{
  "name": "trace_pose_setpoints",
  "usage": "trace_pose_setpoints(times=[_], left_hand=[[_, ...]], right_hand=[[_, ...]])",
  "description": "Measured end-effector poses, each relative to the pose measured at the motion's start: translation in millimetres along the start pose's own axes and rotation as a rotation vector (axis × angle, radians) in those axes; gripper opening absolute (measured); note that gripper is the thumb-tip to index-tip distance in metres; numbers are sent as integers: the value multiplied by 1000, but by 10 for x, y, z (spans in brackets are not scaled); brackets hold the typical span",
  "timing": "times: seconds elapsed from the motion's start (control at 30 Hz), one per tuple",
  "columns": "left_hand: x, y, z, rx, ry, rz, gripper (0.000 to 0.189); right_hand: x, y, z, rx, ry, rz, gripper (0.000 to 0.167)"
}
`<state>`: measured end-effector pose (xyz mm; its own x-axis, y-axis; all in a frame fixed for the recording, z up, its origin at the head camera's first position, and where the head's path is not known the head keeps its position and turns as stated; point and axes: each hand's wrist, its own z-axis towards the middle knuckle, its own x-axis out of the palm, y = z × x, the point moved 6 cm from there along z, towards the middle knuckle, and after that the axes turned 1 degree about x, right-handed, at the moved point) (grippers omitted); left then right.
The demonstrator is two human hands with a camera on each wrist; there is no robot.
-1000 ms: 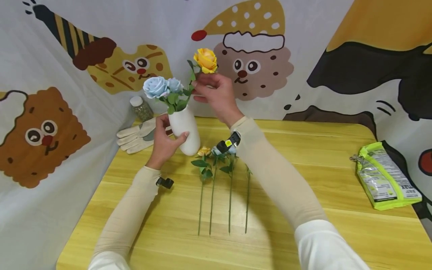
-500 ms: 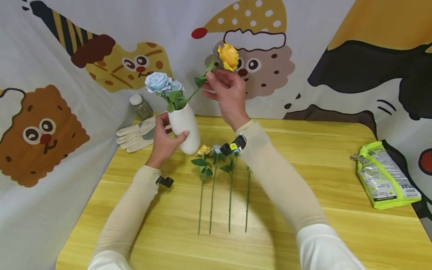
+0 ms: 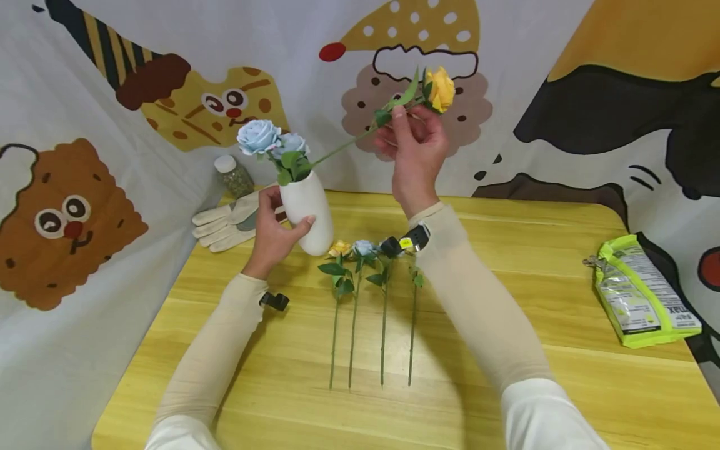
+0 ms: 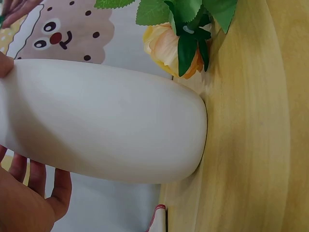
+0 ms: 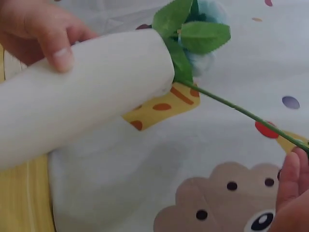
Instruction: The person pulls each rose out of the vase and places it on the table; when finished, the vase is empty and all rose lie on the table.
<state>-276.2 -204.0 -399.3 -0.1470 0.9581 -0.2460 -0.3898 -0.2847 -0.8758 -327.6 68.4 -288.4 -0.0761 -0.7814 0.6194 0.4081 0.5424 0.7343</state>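
Observation:
In the head view, a white vase stands on the wooden table with my left hand gripping its side, thumb across the front. Two light blue roses with green leaves rise from its mouth. My right hand, up and to the right of the vase, pinches the stem of a yellow rose just below the bloom. That rose leans far right, and its green stem runs down to the vase's rim in the right wrist view. The left wrist view shows the vase's base at the tabletop.
Several roses lie side by side in front of the vase, including a yellow one and a blue one. A glove and a white-capped jar sit behind left. A green-edged pouch lies far right, a printed cloth behind.
My right hand has moved right and slightly up, carrying the yellow rose's bloom with it, so its stem slants more. My left hand stays on the vase.

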Motion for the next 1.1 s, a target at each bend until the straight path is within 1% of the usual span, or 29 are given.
trace_pose_setpoints(times=[0.07,0.17,0.23,0.3,0.43,0.5,0.57,0.63,0.83,0.93,1.1], left_hand=[[3,-24,2,1,1,6,69],[15,50,21,-8,6,15,71],[22,103,30,-14,13,13,72],[19,125,30,-17,13,4,72],[3,22,2,-6,13,-24,71],[-2,-39,-11,-5,14,-21,70],[-1,-71,-16,-8,17,-20,70],[1,-82,-17,-12,20,-18,70],[10,-82,-13,-6,18,-21,70],[9,-76,-16,-5,14,-25,70],[14,-73,-13,-3,9,-30,70]], right_hand=[[-90,36,17,-15,-53,10,15],[-227,94,36,-50,-120,24,18],[-310,135,42,-84,-140,25,18],[-378,167,39,-110,-140,13,17],[-508,238,27,-138,-135,9,17],[-579,278,17,-134,-141,22,18],[-654,321,0,-130,-139,11,19],[-727,362,-30,-129,-123,-21,20],[-964,428,-143,-120,-49,-187,19],[-1085,410,-192,-83,-1,-279,20],[-1284,351,-279,23,87,-417,25]])
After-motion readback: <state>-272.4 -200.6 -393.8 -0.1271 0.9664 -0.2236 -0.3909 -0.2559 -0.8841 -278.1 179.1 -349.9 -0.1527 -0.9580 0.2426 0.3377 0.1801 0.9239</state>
